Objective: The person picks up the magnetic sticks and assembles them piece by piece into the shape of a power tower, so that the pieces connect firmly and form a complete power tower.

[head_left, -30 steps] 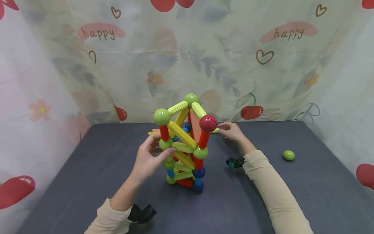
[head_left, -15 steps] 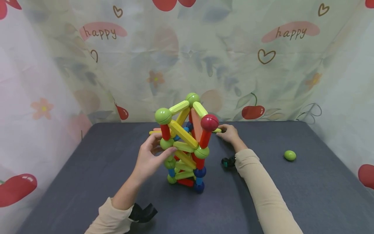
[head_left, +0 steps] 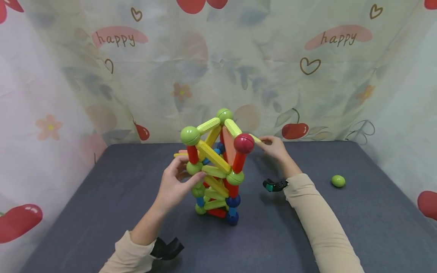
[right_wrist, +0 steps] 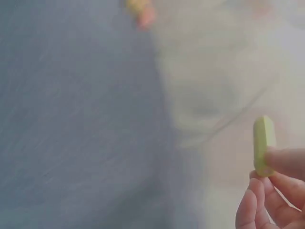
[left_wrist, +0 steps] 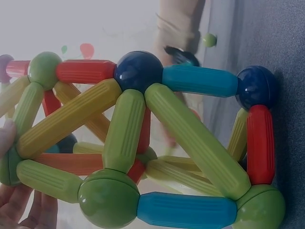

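A tall tower of magnetic sticks and balls [head_left: 213, 156] stands upright on the dark table, its sticks yellow, green, red and blue. My left hand [head_left: 175, 184] grips its left side at a green ball [head_left: 194, 168], thumb in front and fingers behind. The left wrist view shows the tower sideways, with the left fingertips [left_wrist: 19, 205] at its edge. Behind the tower, my right hand [head_left: 276, 149] pinches a light green magnetic stick [right_wrist: 263, 143] between thumb and fingers, raised above the table. In the head view the red ball [head_left: 244, 143] partly covers that stick.
A loose green ball [head_left: 338, 181] lies on the table [head_left: 368, 212] at the right. Yellow and pink sticks [head_left: 181, 153] show behind the tower's left side. A printed cloth [head_left: 259, 68] hangs along the table's back edge.
My right hand has taken the light green stick from the table behind the tower and raised it, the stick now tilted. The left hand and the tower stay in place.
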Demonstrator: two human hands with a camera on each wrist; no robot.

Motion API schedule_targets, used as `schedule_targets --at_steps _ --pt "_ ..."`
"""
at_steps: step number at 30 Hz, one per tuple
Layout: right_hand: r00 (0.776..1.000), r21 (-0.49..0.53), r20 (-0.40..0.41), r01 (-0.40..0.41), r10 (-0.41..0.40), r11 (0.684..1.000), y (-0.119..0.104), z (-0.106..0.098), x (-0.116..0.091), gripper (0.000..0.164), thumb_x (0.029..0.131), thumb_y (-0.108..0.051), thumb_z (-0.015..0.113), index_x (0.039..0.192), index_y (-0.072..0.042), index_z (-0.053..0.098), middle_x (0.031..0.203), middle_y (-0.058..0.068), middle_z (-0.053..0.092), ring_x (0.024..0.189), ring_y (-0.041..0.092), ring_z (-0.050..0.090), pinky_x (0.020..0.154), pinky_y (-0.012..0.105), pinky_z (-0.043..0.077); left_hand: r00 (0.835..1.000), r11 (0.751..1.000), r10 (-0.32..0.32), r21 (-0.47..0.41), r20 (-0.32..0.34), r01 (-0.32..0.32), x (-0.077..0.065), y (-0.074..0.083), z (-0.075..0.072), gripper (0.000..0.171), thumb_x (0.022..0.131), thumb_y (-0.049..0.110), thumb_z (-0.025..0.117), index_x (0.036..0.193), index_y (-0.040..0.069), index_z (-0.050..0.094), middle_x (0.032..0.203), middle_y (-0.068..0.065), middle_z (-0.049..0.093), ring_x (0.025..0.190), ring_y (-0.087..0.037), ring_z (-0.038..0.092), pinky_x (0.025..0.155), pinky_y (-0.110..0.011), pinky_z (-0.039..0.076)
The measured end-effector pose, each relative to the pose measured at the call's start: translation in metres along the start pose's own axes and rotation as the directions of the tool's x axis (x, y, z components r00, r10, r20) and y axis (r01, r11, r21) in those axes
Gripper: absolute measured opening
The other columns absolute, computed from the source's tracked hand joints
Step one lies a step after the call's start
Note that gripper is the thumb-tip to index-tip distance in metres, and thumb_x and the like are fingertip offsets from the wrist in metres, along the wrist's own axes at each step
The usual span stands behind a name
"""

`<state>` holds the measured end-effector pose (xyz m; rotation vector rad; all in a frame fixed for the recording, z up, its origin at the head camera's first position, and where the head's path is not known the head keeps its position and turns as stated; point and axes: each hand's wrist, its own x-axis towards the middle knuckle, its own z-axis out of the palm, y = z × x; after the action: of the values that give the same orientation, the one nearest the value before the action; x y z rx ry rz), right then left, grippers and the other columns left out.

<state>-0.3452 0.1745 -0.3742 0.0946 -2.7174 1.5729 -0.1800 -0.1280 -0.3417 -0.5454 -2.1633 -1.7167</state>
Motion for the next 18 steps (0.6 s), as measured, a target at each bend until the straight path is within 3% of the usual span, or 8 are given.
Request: schedule_targets --at_steps 3,6,9,11,13,15,18 --pt "0.999 0.108 -0.013 0.043 -0.042 0.993 -0.028 -0.018 -0.014 0.045 0.098 -0.024 0.056 0.133 0.003 0.053 0.117 0.014 0.056 0.093 0.017 0.059 0.079 0.022 0.053 1.000 1.000 -0.002 -0.014 0.003 0.002 0.000 0.000 0.002 0.036 0.082 -0.003 0.072 0.114 -0.002 0.056 0.106 -0.009 0.059 0.091 -0.006 0.061 0.080 -0.023 0.053" --pt "0.990 0.227 -0.049 0.141 -0.134 0.964 -0.057 -0.033 -0.035 0.046 0.099 -0.026 0.055 0.134 0.003 0.051 0.107 0.002 0.055 0.086 0.007 0.056 0.075 0.015 0.051 1.000 1.000 0.000 -0.028 0.008 0.001 0.001 0.001 0.004 0.035 0.082 -0.003 0.072 0.112 -0.002 0.056 0.105 -0.008 0.059 0.090 -0.006 0.061 0.079 -0.023 0.053" --pt "0.961 0.323 -0.115 0.277 -0.253 0.905 -0.087 -0.043 -0.063 0.036 0.099 -0.022 0.056 0.127 -0.001 0.056 0.099 -0.004 0.056 0.085 0.007 0.057 0.077 0.015 0.051 1.000 0.999 -0.003 -0.033 0.010 0.003 0.002 0.002 0.009 0.035 0.081 -0.003 0.072 0.112 -0.002 0.056 0.105 -0.011 0.059 0.088 -0.007 0.061 0.079 -0.023 0.053" --pt "0.928 0.371 -0.162 0.371 -0.335 0.851 -0.104 -0.046 -0.081 0.025 0.098 -0.019 0.057 0.120 -0.007 0.060 0.097 -0.003 0.058 0.085 0.008 0.058 0.078 0.016 0.050 1.000 0.999 -0.003 -0.033 0.014 0.004 0.002 0.003 0.012 0.035 0.082 -0.002 0.073 0.112 -0.001 0.056 0.104 -0.013 0.061 0.088 -0.008 0.061 0.079 -0.023 0.053" --pt "0.880 0.384 -0.211 0.475 -0.426 0.792 -0.119 -0.046 -0.098 0.017 0.096 -0.013 0.058 0.113 -0.013 0.063 0.097 -0.004 0.061 0.086 0.011 0.059 0.079 0.018 0.050 1.000 1.000 -0.001 -0.029 0.019 0.002 0.003 0.004 0.016 0.035 0.082 -0.001 0.073 0.112 -0.001 0.056 0.103 -0.015 0.062 0.087 -0.009 0.061 0.079 -0.024 0.054" --pt "0.812 0.375 -0.242 0.583 -0.531 0.721 -0.130 -0.043 -0.112 0.018 0.094 -0.008 0.059 0.110 -0.015 0.065 0.099 -0.004 0.063 0.089 0.012 0.060 0.079 0.019 0.050 1.000 1.000 0.000 -0.026 0.022 0.000 0.004 0.005 0.020 0.034 0.082 0.000 0.073 0.112 0.000 0.056 0.102 -0.016 0.063 0.087 -0.009 0.061 0.079 -0.025 0.054" --pt "0.667 0.303 -0.245 0.742 -0.704 0.598 -0.141 -0.036 -0.128 0.019 0.092 -0.003 0.060 0.110 -0.006 0.066 0.103 -0.003 0.064 0.094 0.014 0.060 0.085 0.022 0.050 1.000 1.000 -0.001 -0.027 0.024 0.002 0.005 0.006 0.026 0.034 0.082 0.000 0.073 0.112 0.000 0.056 0.101 -0.016 0.062 0.086 -0.010 0.061 0.080 -0.026 0.054"
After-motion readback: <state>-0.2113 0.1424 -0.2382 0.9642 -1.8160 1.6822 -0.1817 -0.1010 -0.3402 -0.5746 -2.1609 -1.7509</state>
